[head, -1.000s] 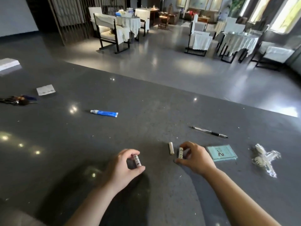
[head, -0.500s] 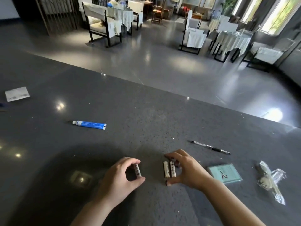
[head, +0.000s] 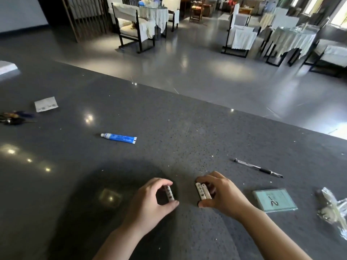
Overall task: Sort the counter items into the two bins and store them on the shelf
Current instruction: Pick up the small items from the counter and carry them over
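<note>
On the dark speckled counter, my left hand pinches one white battery between thumb and forefinger. My right hand grips two white batteries held side by side. A blue tube lies further out to the left. A black and clear pen lies to the right. A pale green card marked 12 sits beside my right hand. No bin or shelf is in view.
A crumpled clear plastic wrapper lies at the far right. A white packet and a bunch of keys lie at the far left. Beyond the counter's far edge are a shiny floor, chairs and cloth-covered tables.
My right hand has gathered the second battery beside the first and now holds both together. My left hand keeps its battery. The camera has shifted slightly.
</note>
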The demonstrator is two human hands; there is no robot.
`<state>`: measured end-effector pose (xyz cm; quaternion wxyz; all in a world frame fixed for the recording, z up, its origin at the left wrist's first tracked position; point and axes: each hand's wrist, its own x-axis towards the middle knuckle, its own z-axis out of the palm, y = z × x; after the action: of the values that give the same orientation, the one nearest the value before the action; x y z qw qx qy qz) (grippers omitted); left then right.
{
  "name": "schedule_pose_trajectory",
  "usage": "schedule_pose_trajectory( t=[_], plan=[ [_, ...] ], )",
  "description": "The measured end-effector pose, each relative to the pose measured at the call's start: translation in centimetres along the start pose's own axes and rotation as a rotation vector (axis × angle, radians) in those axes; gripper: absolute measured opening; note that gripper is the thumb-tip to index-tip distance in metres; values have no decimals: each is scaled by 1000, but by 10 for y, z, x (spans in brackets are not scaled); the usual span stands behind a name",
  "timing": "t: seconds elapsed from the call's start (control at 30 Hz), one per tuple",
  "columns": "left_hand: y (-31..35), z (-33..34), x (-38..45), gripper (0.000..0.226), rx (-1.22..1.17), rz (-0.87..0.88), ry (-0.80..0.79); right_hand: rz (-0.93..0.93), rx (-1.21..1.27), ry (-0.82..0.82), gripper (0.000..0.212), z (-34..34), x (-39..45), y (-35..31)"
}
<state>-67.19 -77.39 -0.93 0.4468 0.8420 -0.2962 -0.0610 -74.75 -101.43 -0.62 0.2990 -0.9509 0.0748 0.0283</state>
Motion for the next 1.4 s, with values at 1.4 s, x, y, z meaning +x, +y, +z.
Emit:
schedule_pose_trajectory(
  t=[1.4],
  plan=[
    [19,-15,-60,41,144,-98,96,-185,-216,-169,60,-11,5,-31]
  ],
)
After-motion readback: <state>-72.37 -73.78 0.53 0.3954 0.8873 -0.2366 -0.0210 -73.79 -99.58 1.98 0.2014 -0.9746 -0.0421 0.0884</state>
